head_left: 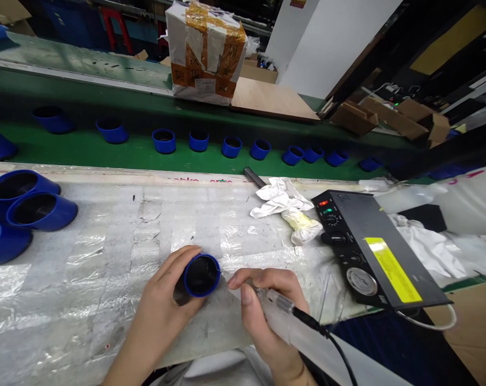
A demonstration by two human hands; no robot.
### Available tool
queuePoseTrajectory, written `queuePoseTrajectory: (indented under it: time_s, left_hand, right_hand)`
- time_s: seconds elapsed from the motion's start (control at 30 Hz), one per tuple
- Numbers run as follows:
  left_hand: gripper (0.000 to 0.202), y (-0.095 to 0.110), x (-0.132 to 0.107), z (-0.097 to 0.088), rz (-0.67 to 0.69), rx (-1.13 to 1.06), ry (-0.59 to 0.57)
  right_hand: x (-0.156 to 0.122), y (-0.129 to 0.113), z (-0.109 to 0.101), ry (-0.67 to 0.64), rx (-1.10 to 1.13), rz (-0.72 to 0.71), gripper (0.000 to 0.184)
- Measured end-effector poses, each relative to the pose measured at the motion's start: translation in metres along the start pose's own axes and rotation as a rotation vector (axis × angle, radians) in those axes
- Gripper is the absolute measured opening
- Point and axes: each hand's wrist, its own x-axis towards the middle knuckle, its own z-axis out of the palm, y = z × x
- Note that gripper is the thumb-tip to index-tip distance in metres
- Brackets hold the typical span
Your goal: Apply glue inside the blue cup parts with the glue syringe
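Note:
My left hand (162,303) is wrapped round a blue-rimmed cup-shaped part (202,294) with a dark inside, its opening facing up and toward me. In my right hand (273,316) is a translucent dispensing syringe (267,306) with a black air hose (327,333) running from its capped end. The syringe's tip lies close to the right side of the blue rim; whether it touches I cannot tell. At the table's left, several more blue cup-shaped parts (45,212) stand bunched together.
A black dispenser control box (371,257) with a gauge sits at the right. Crumpled white wipes (281,198) and a dark ridged handle (254,177) lie behind. Beyond the plastic-covered table (106,268), blue parts line a green conveyor (138,153). A taped carton (204,53) stands farther back.

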Motion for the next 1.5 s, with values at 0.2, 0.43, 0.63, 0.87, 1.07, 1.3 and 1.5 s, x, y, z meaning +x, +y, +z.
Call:
queuePoseTrajectory:
  time_s: [0.2, 0.43, 0.63, 0.87, 1.07, 1.3, 1.5]
  left_hand:
    - [0.050, 0.003, 0.002, -0.004, -0.002, 0.016, -0.028]
    - [0.050, 0.002, 0.002, -0.002, 0.026, 0.018, -0.015]
    - [0.054, 0.005, 0.002, -0.003, 0.025, -0.009, -0.024]
    - [0.065, 0.005, 0.002, -0.002, -0.007, -0.056, -0.035]
    - [0.066, 0.006, 0.002, -0.002, -0.041, -0.082, -0.052]
    - [0.065, 0.009, 0.003, -0.003, -0.020, -0.084, -0.056]
    - [0.061, 0.009, 0.003, -0.004, -0.001, -0.126, -0.036]
  right_hand:
    - [-0.007, -0.008, 0.000, 0.029, -0.069, 0.013, 0.024]
    - [-0.017, -0.018, 0.005, 0.040, -0.092, 0.074, 0.022]
    - [-0.019, -0.023, 0.010, 0.013, -0.079, 0.080, 0.022]
    - [-0.020, -0.023, 0.016, -0.046, -0.071, 0.077, 0.023]
    - [-0.023, -0.015, 0.016, -0.114, -0.137, 0.082, 0.020]
    - [-0.013, -0.021, 0.023, -0.122, -0.071, 0.058, 0.024]
    - [-0.007, -0.022, 0.026, -0.121, -0.058, 0.058, 0.026]
